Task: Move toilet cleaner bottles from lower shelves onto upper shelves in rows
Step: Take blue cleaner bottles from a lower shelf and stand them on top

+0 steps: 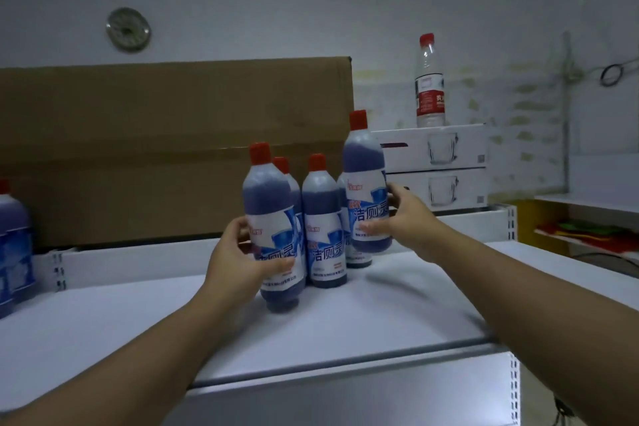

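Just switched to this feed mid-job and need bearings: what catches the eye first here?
The left hand grips a red-capped purple cleaner bottle low at centre over the white shelf; the right hand holds a second bottle higher, to its right. Behind them standing bottles front a big cardboard box, and a water bottle tops stacked white boxes at right.

A large brown cardboard box lies lengthwise against the white wall. A round metal disc is mounted on the wall above it. To the right of the box, two white cartons are stacked, the upper carton on the lower carton; each carries a printed glass outline. A clear water bottle with a red cap and red label stands upright on the upper carton. At far right, a looped cable hangs on the wall.
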Demonstrator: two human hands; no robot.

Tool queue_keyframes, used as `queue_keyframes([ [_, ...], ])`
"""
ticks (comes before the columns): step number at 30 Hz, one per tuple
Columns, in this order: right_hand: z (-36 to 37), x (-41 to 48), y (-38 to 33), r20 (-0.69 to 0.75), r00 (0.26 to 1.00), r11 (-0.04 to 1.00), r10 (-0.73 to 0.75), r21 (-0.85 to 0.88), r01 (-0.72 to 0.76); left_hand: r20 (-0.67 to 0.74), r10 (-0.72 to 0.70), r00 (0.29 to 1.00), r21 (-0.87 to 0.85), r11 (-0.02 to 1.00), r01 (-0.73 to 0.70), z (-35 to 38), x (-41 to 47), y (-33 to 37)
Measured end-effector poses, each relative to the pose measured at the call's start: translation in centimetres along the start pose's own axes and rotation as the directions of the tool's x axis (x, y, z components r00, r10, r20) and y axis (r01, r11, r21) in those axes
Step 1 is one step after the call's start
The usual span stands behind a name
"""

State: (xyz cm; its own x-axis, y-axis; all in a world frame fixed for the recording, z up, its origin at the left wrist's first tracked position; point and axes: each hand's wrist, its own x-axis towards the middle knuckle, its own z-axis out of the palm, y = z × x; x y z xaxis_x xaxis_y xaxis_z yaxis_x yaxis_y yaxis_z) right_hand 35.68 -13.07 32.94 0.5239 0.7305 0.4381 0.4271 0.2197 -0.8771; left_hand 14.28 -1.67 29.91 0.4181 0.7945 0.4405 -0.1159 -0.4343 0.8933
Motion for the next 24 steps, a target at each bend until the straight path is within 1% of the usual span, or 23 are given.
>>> queue_keyframes([
  [3, 0.6, 0.8, 2.5, -0.025, 0.999, 0.998, 0.046, 0.032, -0.045, 0.023, -0.038, 0.999, 0.005, 0.999, 0.038, 0.0, 0.5, -1.3],
  [7, 0.8, 1.5, 4.3, 0.027, 0.996, 0.996, 0.084, 0.033, -0.085, 0.08, -0.035, 0.996, 0.103, 0.994, 0.027, 0.0, 0.9, -2.2],
  [9, 0.7, 1.7, 4.7, 0.023, 0.996, 0.995, 0.088, 0.037, -0.089, 0.103, -0.041, 0.994, 0.126, 0.992, 0.028, 0.0, 1.0, -2.4],
  [12, 0.8, 1.5, 5.3, 0.021, 0.994, 0.994, 0.107, 0.025, -0.108, 0.133, -0.075, 0.988, 0.111, 0.992, 0.06, -0.1, 1.0, -2.6],
  [19, 0.6, 1.5, 5.9, 0.094, 0.989, 0.992, 0.116, -0.051, -0.111, 0.167, -0.111, 0.98, 0.091, 0.991, 0.097, -0.4, 1.0, -3.2],
  [24, 0.5, 1.7, 6.2, 0.111, 0.984, 0.99, 0.142, -0.043, -0.138, 0.209, -0.138, 0.968, 0.05, 0.99, 0.13, -0.2, 1.0, -3.4],
])
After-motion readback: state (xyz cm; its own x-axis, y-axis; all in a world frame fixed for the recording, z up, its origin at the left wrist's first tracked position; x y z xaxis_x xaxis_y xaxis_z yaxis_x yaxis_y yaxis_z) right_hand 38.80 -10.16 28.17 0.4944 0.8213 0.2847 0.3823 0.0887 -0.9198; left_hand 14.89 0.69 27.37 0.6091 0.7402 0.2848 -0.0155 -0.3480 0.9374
